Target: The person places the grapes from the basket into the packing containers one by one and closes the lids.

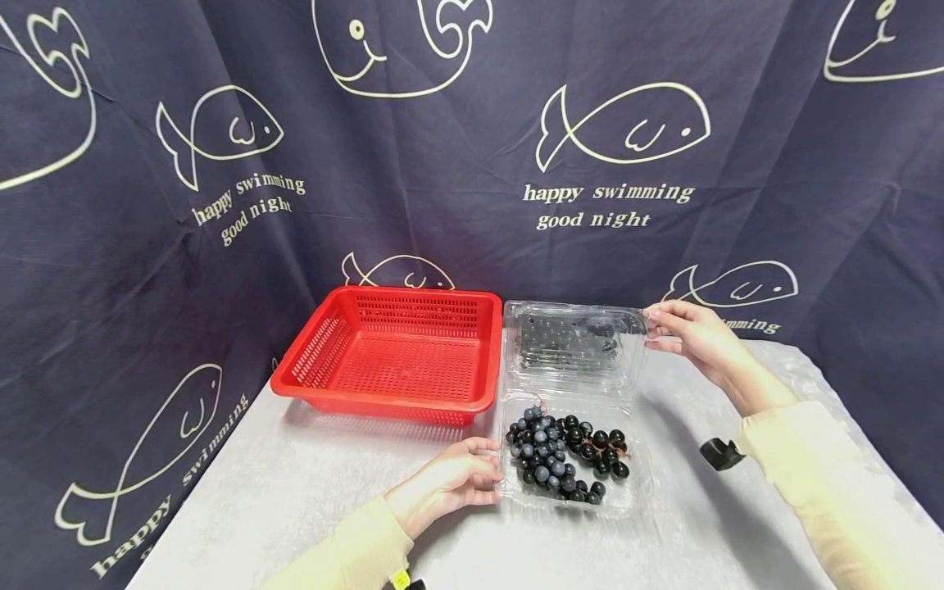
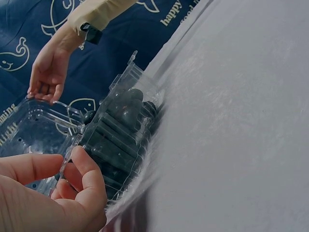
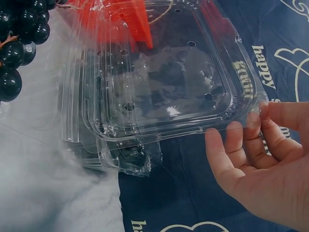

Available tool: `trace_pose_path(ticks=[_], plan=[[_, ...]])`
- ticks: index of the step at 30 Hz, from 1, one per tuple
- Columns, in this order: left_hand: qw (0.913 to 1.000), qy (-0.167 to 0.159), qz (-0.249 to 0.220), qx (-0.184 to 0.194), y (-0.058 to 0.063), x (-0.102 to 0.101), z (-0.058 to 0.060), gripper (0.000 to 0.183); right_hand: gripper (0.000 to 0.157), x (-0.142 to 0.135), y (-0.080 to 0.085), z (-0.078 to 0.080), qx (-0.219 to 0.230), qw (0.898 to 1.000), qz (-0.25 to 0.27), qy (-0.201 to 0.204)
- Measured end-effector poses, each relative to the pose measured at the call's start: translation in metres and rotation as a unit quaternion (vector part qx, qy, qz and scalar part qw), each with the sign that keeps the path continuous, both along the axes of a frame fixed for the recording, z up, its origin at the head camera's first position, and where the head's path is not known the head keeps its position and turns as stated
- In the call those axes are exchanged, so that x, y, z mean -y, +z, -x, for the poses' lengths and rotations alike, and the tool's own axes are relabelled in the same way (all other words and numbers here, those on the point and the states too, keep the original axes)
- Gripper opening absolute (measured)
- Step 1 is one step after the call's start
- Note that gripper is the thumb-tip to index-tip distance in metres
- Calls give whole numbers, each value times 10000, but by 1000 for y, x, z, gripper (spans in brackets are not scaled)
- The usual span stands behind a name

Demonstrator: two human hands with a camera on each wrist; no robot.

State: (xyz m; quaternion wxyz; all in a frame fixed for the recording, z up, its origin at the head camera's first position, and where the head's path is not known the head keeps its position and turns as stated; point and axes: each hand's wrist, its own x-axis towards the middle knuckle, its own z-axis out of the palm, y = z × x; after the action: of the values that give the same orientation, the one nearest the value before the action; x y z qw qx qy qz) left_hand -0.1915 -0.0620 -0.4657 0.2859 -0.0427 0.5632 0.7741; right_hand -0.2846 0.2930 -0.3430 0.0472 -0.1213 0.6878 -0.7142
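A clear plastic clamshell box (image 1: 634,483) lies with its lid (image 1: 634,360) raised at the back. In its base are a dusty-blue bunch of grapes (image 1: 542,451) and a glossy black bunch (image 1: 601,447). My left hand (image 1: 453,479) is at the base's left side; in the left wrist view its thumb and fingers (image 2: 89,179) pinch the plastic rim. With thumb and fingertips, my right hand (image 1: 689,332) holds the lid's right edge. The right wrist view shows that grip on the lid's corner, with more clear plastic (image 3: 130,157) below the lid.
A red perforated basket (image 1: 383,401) stands left of the box, its rim close to the lid. Both rest on a pale grey cloth-covered table (image 1: 295,475). A dark blue curtain (image 1: 457,180) with fish drawings hangs directly behind the table and at the sides.
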Motion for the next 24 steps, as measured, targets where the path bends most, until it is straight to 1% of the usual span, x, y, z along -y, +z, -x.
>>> trace_pose_path(ticks=[4,11,19,24], plan=[[10000,-15,-23,20,0,0,0,48,10,0,-2,-3,-89,9999,128,46],[10000,6,38,-13,2,0,-1,50,11,0,-6,-9,-306,9993,204,59],[10000,23,25,-7,0,0,2,49,11,1,-5,-17,-478,9985,224,104],[10000,41,21,-16,-1,0,1,48,10,1,-5,-23,-541,9982,234,134]])
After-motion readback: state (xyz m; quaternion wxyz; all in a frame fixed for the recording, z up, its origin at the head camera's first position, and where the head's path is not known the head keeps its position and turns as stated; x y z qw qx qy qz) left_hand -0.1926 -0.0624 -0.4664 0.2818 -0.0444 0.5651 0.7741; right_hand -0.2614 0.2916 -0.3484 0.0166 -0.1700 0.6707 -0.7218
